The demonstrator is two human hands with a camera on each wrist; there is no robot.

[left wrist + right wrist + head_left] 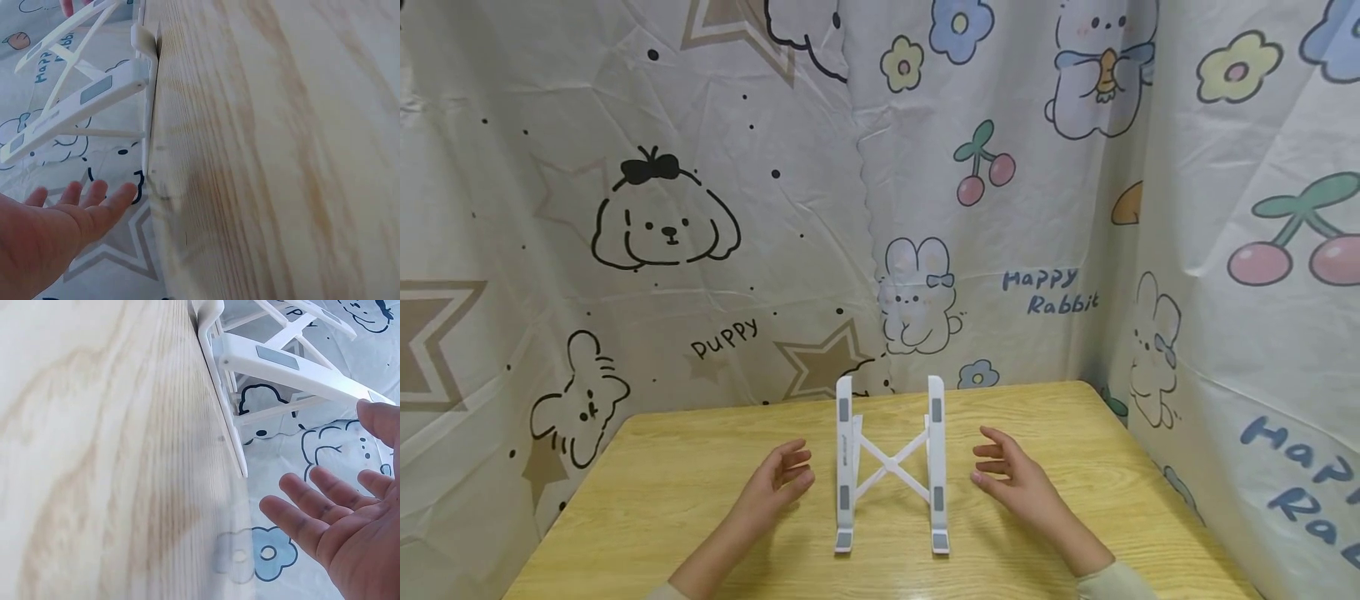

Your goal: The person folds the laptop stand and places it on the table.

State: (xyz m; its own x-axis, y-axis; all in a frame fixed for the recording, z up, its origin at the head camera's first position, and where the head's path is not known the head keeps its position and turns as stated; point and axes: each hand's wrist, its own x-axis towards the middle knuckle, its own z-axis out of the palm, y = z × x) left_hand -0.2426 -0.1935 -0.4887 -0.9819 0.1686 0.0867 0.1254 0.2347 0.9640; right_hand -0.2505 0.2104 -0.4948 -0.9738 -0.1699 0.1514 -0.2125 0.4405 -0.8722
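A white folding laptop stand (891, 463) with grey pads and a crossed brace stands unfolded on the wooden table. To its left, my left hand (778, 479) hovers apart from it, fingers loosely bent and holding nothing. My right hand (1011, 475) is on the other side, likewise apart from the stand and holding nothing. The left wrist view shows the stand's sloping arm (78, 112) beyond the fingertips. From the right wrist the other arm (300, 372) appears, raised at a slant above its base bar, with the palm and spread fingers (300, 522) beside it.
The light wooden table (700, 467) has rounded back corners. Behind it and along both sides hangs a pale curtain (805, 275) printed with puppies, rabbits, stars, flowers and cherries.
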